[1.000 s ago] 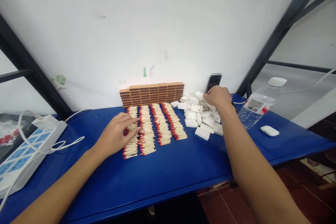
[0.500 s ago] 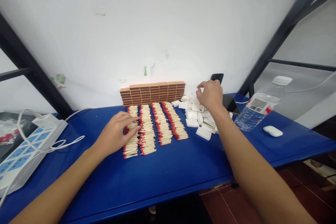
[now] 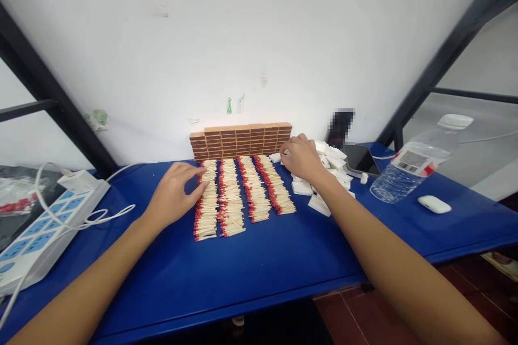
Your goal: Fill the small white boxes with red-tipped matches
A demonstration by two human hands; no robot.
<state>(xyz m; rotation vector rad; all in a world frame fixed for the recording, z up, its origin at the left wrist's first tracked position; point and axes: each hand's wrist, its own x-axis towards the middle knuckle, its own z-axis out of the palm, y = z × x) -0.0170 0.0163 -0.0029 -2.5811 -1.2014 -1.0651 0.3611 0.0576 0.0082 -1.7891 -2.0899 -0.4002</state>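
Several rows of red-tipped matches (image 3: 243, 194) lie on the blue table (image 3: 251, 269). My left hand (image 3: 174, 197) rests at the left edge of the leftmost row, fingers stretched out onto the matches. My right hand (image 3: 301, 159) is curled over the left side of a heap of white matchbox trays (image 3: 327, 172), fingers bent down among them; what they grip is hidden. A stack of brown matchbox sleeves (image 3: 240, 140) stands against the wall behind the rows.
A white power strip (image 3: 44, 226) with its cable lies at the left. A phone (image 3: 358, 159), a tipped plastic water bottle (image 3: 413, 164) and a white earbud case (image 3: 434, 204) are at the right. Black frame bars rise on both sides.
My right hand came down and to the left, from above the white heap to its left edge near the match rows. My left hand slid slightly left along the first row.
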